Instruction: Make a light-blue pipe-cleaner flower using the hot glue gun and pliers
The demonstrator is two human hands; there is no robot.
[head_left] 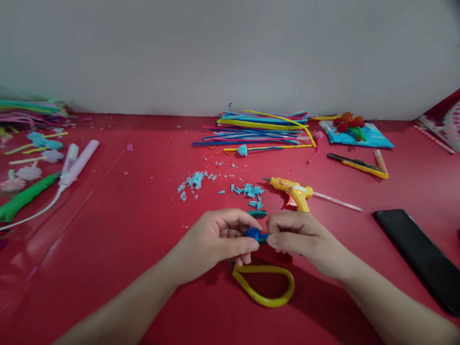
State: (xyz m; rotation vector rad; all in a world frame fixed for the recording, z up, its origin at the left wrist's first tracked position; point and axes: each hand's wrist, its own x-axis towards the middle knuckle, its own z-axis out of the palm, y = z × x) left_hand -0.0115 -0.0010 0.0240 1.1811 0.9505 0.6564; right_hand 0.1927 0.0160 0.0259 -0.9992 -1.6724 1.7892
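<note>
Both hands meet over the middle of the red table. My left hand and my right hand pinch a small blue pipe-cleaner piece between their fingertips. Below the hands lies a yellow loop handle, seemingly of scissors, its far end hidden under my left hand. Just beyond the fingers sits a short teal piece and a scatter of light blue trimmings.
A yellow glue gun lies behind my right hand. Further back is a pile of coloured pipe cleaners, a box cutter and a black phone at right. A green tool and a lilac corded tool lie at left.
</note>
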